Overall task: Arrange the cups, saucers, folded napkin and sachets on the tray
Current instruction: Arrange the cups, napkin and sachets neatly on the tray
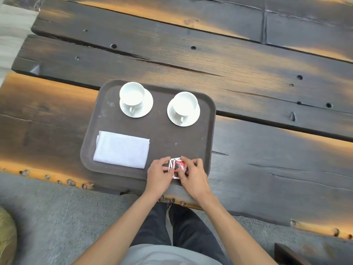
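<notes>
Both hands are on the little stack of red-and-white sachets (178, 167) at the near right corner of the tray (158, 134); left hand (159, 174) has its fingers curled in against the stack's left edge, right hand (193, 173) pinches it from the right with the thumb over the top, so the stack is clamped between the two; can't tell how many sachets are in there, they overlap; the folded napkin (121, 149) lies flat on the near left part of the tray, well apart from the sachets; further back, the left cup (132, 95) sits on its saucer (147, 106), and the right cup (185, 105) on its own saucer (172, 116), both handles pointing towards the person; the brown tray rests on a dark plank table (248, 73) with orange worn patches and small holes.
</notes>
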`<state>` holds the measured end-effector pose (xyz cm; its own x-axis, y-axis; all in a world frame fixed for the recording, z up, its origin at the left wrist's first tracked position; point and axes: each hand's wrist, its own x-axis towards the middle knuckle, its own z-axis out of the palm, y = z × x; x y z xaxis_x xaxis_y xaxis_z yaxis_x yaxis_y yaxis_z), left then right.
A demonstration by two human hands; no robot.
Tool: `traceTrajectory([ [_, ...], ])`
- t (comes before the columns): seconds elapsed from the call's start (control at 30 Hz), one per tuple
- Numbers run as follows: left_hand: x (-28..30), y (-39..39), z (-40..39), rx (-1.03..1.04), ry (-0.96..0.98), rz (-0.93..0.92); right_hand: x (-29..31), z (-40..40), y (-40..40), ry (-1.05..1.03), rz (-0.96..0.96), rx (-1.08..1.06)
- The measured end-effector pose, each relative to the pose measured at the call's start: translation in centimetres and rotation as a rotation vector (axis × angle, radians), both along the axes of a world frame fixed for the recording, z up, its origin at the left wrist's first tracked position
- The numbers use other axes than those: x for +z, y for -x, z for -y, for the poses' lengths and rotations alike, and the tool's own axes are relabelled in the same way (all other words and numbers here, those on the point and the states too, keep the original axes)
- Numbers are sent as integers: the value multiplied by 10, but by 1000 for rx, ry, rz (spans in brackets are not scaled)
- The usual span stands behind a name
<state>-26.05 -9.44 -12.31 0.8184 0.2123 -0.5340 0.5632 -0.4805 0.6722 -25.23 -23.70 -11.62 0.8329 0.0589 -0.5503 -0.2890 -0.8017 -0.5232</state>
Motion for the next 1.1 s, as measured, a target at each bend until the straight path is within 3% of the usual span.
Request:
traceTrajectory([
  [0.33,-4,-10,-3,39,38,21,-5,-9,-7,-105,-9,-193],
  [0.67,-8,-12,-8,-69,10,71,-8,-3,-24,-98,33,-210],
  [1.1,-9,-4,-9,-50,62,71,-8,-5,-15,-173,75,-284],
])
